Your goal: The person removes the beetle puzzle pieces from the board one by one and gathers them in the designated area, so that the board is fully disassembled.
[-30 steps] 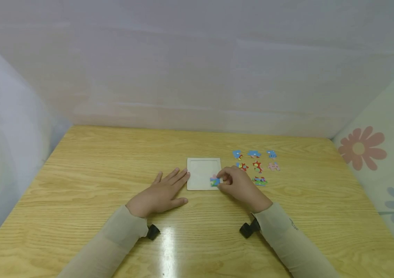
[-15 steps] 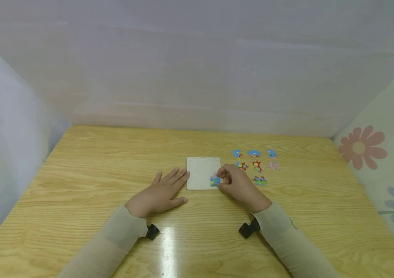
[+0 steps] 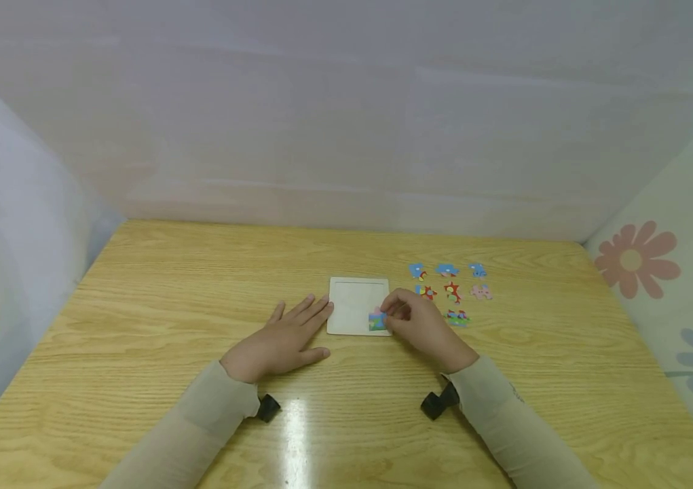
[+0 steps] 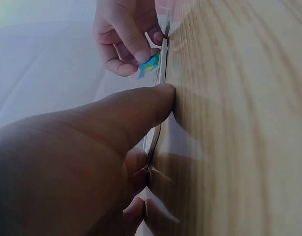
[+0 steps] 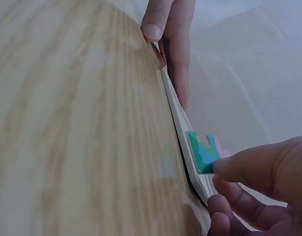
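Observation:
My right hand (image 3: 421,324) pinches a blue, green and pink jigsaw piece (image 3: 377,321) between thumb and fingers at the near right corner of the white puzzle tray (image 3: 352,305). In the right wrist view the piece (image 5: 202,153) stands slightly tilted over the tray's rim (image 5: 176,118), the thumb on its edge. My left hand (image 3: 279,343) lies flat on the table with fingers spread, its fingertips at the tray's left edge. From the left wrist, the right hand (image 4: 129,37) shows above the tray with the piece (image 4: 149,65) partly hidden behind its fingers.
Several loose jigsaw pieces lie in rows right of the tray, among them a blue one (image 3: 446,269), a red one (image 3: 453,293), a pink one (image 3: 482,292) and a red-green one (image 3: 457,318). A pale cloth (image 3: 346,136) hangs behind the wooden table (image 3: 199,272).
The piece in my right hand has turned a little, squaring up with the tray's corner. The tray has shifted very slightly; my left hand stays in place.

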`<state>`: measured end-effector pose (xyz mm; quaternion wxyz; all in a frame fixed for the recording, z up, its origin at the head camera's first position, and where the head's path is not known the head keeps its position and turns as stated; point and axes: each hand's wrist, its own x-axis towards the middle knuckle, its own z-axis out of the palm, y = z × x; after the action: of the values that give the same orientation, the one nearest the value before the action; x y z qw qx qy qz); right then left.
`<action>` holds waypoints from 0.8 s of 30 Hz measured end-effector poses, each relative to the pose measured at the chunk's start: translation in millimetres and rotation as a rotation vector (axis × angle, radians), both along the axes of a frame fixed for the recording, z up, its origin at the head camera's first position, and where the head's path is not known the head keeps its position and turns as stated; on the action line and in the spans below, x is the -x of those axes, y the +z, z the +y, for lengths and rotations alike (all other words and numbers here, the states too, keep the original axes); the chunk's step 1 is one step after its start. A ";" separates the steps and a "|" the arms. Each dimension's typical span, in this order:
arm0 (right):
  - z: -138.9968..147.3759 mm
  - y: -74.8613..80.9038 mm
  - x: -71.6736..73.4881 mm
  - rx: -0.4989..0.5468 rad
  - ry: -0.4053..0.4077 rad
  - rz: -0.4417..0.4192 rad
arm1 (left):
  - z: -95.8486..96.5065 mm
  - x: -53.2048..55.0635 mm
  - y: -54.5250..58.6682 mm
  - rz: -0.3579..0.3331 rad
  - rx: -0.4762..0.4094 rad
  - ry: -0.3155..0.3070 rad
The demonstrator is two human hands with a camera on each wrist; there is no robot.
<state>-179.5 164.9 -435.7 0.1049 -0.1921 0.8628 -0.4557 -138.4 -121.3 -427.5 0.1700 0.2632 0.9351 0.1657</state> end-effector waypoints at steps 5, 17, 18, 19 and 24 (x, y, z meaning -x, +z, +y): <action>3.4 -0.7 4.8 0.040 -0.046 -0.035 | 0.2 -0.3 0.6 -0.002 -0.001 0.002; 16.3 9.1 11.2 0.210 -0.095 -0.217 | 0.5 -1.3 2.2 -0.002 0.003 0.002; 18.8 9.8 11.9 0.211 -0.091 -0.212 | 0.6 -1.3 2.2 -0.001 0.002 0.002; 21.4 10.5 12.5 0.208 -0.092 -0.208 | 0.7 -1.4 2.2 -0.001 0.002 0.001; 35.7 14.1 16.1 0.216 -0.067 -0.183 | 1.6 -1.3 2.4 0.003 0.001 -0.003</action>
<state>-195.6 200.6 -421.6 0.1468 -0.1309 0.8014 -0.5649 -137.1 -119.7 -425.1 0.1689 0.2646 0.9351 0.1644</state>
